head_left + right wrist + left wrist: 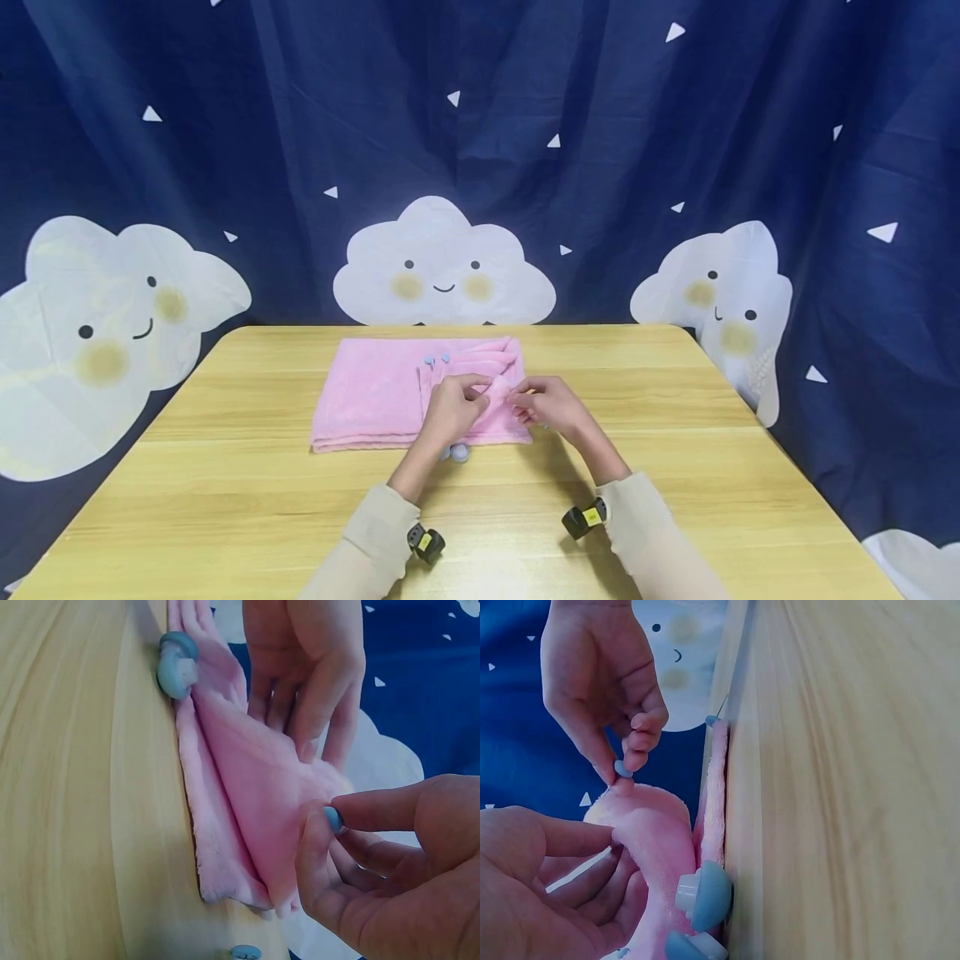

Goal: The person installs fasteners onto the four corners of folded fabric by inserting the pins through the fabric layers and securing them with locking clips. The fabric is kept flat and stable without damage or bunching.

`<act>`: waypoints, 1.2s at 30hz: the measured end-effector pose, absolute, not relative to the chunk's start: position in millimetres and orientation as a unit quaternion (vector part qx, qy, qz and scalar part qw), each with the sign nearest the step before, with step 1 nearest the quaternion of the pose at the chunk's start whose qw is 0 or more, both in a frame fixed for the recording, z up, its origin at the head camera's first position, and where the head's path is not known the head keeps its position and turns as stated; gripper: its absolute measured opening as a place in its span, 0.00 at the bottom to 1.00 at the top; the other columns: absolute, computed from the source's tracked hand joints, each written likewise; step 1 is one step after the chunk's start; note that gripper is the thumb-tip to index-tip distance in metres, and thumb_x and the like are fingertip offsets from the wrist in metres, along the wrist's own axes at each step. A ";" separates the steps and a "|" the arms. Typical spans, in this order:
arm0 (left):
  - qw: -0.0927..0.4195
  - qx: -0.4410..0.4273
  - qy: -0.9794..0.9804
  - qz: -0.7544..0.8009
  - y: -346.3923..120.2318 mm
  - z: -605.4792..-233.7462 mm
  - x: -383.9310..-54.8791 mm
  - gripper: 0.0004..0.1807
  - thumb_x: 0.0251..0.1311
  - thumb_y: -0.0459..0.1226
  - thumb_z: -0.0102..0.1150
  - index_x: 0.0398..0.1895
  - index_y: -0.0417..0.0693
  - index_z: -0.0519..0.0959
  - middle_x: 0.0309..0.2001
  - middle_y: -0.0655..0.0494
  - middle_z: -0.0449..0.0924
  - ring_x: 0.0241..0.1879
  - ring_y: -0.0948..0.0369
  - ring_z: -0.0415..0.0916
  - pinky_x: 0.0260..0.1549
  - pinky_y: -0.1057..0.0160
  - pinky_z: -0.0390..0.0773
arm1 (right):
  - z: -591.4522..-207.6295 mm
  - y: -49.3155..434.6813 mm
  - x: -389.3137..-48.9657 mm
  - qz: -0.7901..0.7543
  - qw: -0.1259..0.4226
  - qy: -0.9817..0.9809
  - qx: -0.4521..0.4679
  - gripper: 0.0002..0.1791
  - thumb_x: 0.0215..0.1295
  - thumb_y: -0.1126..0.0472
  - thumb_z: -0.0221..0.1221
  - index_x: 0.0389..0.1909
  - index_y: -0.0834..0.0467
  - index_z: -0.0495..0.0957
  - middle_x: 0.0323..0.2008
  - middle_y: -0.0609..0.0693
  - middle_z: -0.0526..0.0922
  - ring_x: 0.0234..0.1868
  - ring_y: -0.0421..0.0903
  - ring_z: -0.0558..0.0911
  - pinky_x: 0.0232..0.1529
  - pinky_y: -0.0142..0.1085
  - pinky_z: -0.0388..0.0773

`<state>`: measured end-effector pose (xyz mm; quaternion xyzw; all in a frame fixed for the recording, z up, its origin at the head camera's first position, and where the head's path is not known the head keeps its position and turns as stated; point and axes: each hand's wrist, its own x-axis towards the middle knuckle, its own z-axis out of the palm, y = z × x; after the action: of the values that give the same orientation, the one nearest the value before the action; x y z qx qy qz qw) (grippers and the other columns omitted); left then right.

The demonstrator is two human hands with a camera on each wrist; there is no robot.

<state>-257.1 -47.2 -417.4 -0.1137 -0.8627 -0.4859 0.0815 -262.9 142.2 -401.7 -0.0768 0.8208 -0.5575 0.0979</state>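
A folded pink plush cloth [375, 383] lies on the table, its right part gathered into folds. My left hand [456, 410] pinches a raised fold of it between thumb and forefinger. Opposite, my right hand [551, 406] holds a small blue-headed pin [332, 818] between thumb and fingertips, close against the fold; its thin shaft shows in the left wrist view. Two mushroom-shaped blue fasteners [705, 896] with clear stems sit at the cloth's near edge. Two blue heads [430, 360] show on top of the cloth, beyond my left hand.
Another blue-headed pin [246, 951] is near the cloth's right corner. The wooden table [225, 508] stands before a dark blue curtain [450, 158] printed with clouds and triangles. Black wrist cameras [426, 543] sit at both cuffs.
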 end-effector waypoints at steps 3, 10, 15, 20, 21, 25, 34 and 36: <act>0.080 -0.115 -0.861 -0.489 -47.0 -416.5 -256.3 0.16 0.57 0.28 0.65 0.49 0.45 0.87 0.34 0.45 0.90 0.28 0.59 0.84 0.22 0.66 0.78 | -402.8 140.8 -262.7 -0.555 0.097 0.823 -0.076 0.11 0.69 0.67 0.58 0.42 0.73 0.81 0.32 0.63 0.84 0.29 0.46 0.82 0.40 0.45 0.86; 0.069 -0.121 -0.858 -0.494 -46.1 -414.8 -255.1 0.16 0.58 0.27 0.62 0.50 0.43 0.87 0.35 0.44 0.89 0.24 0.62 0.79 0.20 0.68 0.75 | -405.4 139.9 -262.8 -0.554 0.089 0.824 -0.080 0.10 0.68 0.68 0.59 0.41 0.73 0.81 0.30 0.62 0.84 0.27 0.45 0.82 0.35 0.43 0.86; 0.070 -0.127 -0.856 -0.496 -45.2 -414.5 -254.3 0.17 0.57 0.25 0.61 0.50 0.42 0.87 0.38 0.42 0.89 0.23 0.64 0.77 0.18 0.69 0.74 | -404.4 139.6 -261.9 -0.554 0.088 0.825 -0.076 0.10 0.68 0.67 0.60 0.41 0.72 0.82 0.30 0.64 0.84 0.26 0.44 0.81 0.34 0.42 0.85; 0.080 -0.127 -0.855 -0.496 -44.0 -413.2 -252.9 0.17 0.56 0.24 0.61 0.48 0.43 0.88 0.37 0.43 0.90 0.18 0.67 0.71 0.16 0.70 0.70 | -403.4 139.0 -260.9 -0.558 0.087 0.822 -0.076 0.10 0.68 0.67 0.59 0.41 0.73 0.82 0.31 0.65 0.85 0.27 0.45 0.81 0.35 0.44 0.85; 0.083 -0.128 -0.856 -0.495 -43.6 -412.8 -252.6 0.17 0.56 0.24 0.61 0.47 0.43 0.88 0.36 0.44 0.90 0.17 0.67 0.69 0.15 0.70 0.68 | -403.4 138.8 -261.1 -0.559 0.086 0.821 -0.076 0.10 0.68 0.67 0.59 0.41 0.72 0.82 0.31 0.65 0.85 0.27 0.45 0.81 0.36 0.44 0.86; 0.098 -0.132 -0.859 -0.484 -42.4 -411.3 -251.5 0.17 0.55 0.24 0.61 0.46 0.44 0.89 0.30 0.48 0.89 0.13 0.68 0.61 0.12 0.71 0.60 | -403.6 137.9 -260.7 -0.566 0.093 0.816 -0.071 0.10 0.68 0.68 0.58 0.42 0.72 0.82 0.33 0.66 0.85 0.29 0.46 0.82 0.39 0.45 0.86; 0.124 -0.136 -0.877 -0.444 -40.2 -409.7 -249.7 0.16 0.55 0.24 0.63 0.42 0.48 0.90 0.34 0.48 0.90 0.14 0.69 0.62 0.14 0.71 0.63 | -402.6 141.3 -262.7 -0.607 0.155 0.776 -0.071 0.24 0.80 0.54 0.47 0.51 0.74 0.75 0.41 0.64 0.83 0.37 0.48 0.83 0.47 0.45 0.84; 0.117 -0.132 -0.881 -0.440 -39.8 -409.9 -249.5 0.16 0.56 0.24 0.63 0.42 0.49 0.90 0.35 0.48 0.90 0.13 0.69 0.62 0.14 0.71 0.63 | -402.6 141.2 -262.8 -0.609 0.162 0.773 -0.071 0.24 0.80 0.52 0.48 0.51 0.74 0.74 0.41 0.63 0.83 0.37 0.47 0.84 0.47 0.44 0.84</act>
<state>-249.5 -39.8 -409.9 -0.1316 -0.8806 -0.4398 0.1174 -262.8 141.2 -402.6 -0.0713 0.7735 -0.6086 0.1622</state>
